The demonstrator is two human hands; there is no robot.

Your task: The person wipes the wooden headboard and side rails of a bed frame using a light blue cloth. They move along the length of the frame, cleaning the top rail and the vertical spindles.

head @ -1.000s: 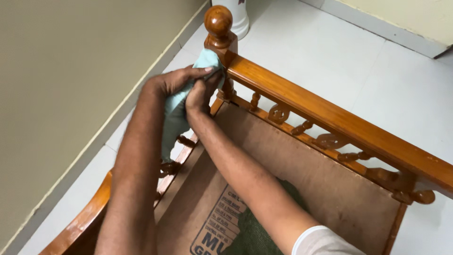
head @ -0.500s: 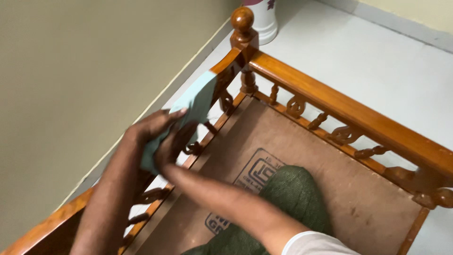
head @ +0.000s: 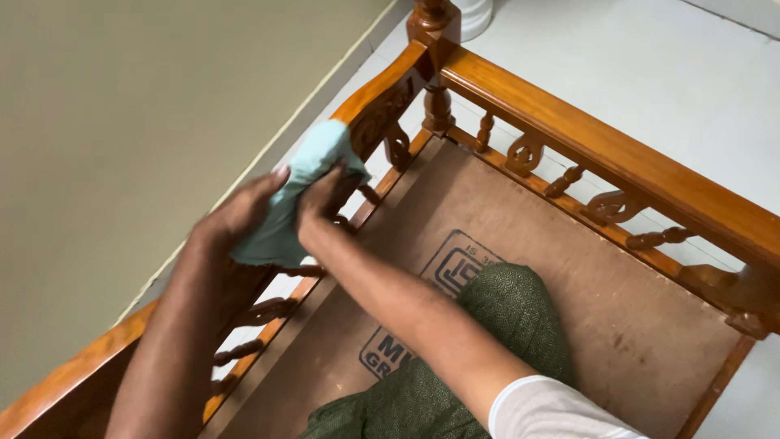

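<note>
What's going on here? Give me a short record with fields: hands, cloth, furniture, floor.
Left hand: left hand grips the light blue cloth from the outer side.
Right hand: right hand presses the same cloth against the curved wooden rail.
Furniture: polished wooden frame with carved spindles and a brown board base.
Floor: pale tiles; beige wall beside the frame.

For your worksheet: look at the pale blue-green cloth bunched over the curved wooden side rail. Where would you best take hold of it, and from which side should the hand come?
Grip the pale blue-green cloth at its bunched upper part, where it drapes over the curved wooden side rail. Come from above, one hand on each side, as the left hand and right hand do. The rail supports the cloth there, whereas its lower end hangs loose.
</note>
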